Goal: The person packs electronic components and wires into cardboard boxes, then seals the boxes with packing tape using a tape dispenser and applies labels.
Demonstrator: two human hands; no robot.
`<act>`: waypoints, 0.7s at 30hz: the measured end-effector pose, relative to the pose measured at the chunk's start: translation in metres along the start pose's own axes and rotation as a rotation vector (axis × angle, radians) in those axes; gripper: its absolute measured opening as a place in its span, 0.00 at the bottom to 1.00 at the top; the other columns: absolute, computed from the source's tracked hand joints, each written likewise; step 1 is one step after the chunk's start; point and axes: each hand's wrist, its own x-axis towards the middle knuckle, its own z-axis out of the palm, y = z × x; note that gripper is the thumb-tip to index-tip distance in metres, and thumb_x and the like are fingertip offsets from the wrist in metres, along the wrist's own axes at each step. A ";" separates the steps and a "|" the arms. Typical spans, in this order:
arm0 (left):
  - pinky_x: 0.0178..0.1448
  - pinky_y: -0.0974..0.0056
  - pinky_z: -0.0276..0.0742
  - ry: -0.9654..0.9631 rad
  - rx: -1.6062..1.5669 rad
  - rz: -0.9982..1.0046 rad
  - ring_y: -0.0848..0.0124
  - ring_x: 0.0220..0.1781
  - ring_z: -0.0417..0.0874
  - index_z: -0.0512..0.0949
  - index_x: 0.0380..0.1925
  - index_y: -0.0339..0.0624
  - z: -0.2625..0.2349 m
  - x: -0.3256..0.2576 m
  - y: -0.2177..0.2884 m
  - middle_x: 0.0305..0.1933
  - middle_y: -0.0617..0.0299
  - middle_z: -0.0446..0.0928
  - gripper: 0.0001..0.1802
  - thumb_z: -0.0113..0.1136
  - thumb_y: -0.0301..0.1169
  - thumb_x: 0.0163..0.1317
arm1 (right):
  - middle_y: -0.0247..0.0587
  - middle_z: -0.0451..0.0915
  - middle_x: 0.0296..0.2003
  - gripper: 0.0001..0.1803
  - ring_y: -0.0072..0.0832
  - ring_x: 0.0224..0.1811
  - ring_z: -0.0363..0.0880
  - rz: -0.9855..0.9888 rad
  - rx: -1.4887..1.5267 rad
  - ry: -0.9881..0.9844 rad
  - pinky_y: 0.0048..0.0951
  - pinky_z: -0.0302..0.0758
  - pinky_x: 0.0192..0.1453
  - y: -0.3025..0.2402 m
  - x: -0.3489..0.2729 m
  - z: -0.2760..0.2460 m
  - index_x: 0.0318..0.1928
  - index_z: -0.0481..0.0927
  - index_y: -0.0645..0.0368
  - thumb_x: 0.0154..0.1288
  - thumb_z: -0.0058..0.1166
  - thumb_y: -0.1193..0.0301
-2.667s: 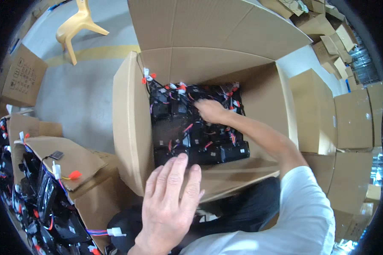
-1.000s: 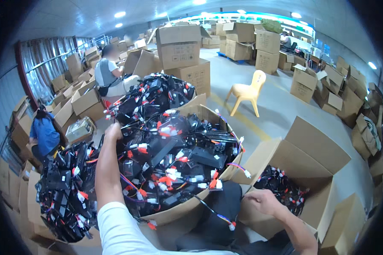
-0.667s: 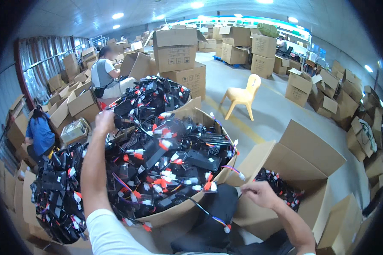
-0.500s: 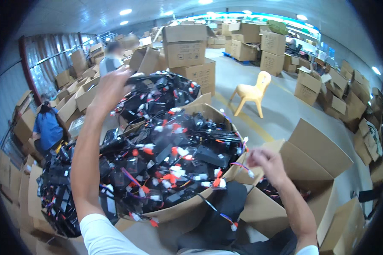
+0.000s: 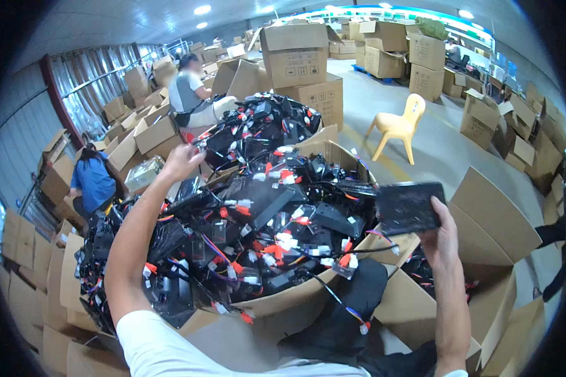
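Note:
My right hand holds up a flat black rectangular case, thumb over its right edge, above an open carton with more black pieces inside. My left hand is at the left side of the far heap of black units. Its fingers are curled together, and what they hold, if anything, is too small to tell. Between my arms a large carton overflows with black cases, coloured wires and red and white connectors. One wire with a connector hangs over its near rim.
A yellow plastic chair stands beyond the cartons. Stacked cartons rise behind the far heap. A person in a vest sits at the far left, another in blue nearer. Open cartons line the right side.
The flat black case is now in my right hand, which was blurred and without it before. My left hand has come down from higher over the far heap. The view has shifted.

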 end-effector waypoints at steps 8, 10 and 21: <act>0.77 0.44 0.86 -0.246 0.160 -0.252 0.40 0.70 0.92 0.91 0.60 0.27 0.146 0.058 -0.175 0.65 0.29 0.90 0.41 0.78 0.59 0.69 | 0.38 0.92 0.55 0.28 0.31 0.56 0.92 -0.121 -0.422 0.149 0.39 0.88 0.67 -0.015 -0.100 -0.149 0.65 0.86 0.65 0.69 0.78 0.67; 0.71 0.45 0.89 -0.291 0.169 -0.257 0.42 0.66 0.94 0.91 0.59 0.26 0.157 0.060 -0.213 0.63 0.31 0.92 0.46 0.79 0.65 0.66 | 0.38 0.93 0.54 0.29 0.30 0.55 0.92 -0.094 -0.450 0.170 0.38 0.88 0.67 -0.005 -0.120 -0.172 0.64 0.86 0.65 0.67 0.79 0.67; 0.60 0.57 0.88 0.161 -0.814 -0.158 0.68 0.50 0.93 0.93 0.57 0.37 0.086 0.028 -0.147 0.49 0.61 0.95 0.23 0.88 0.31 0.62 | 0.42 0.90 0.62 0.26 0.32 0.56 0.93 -0.279 -0.550 0.234 0.36 0.89 0.65 -0.003 -0.112 -0.189 0.73 0.81 0.64 0.84 0.69 0.66</act>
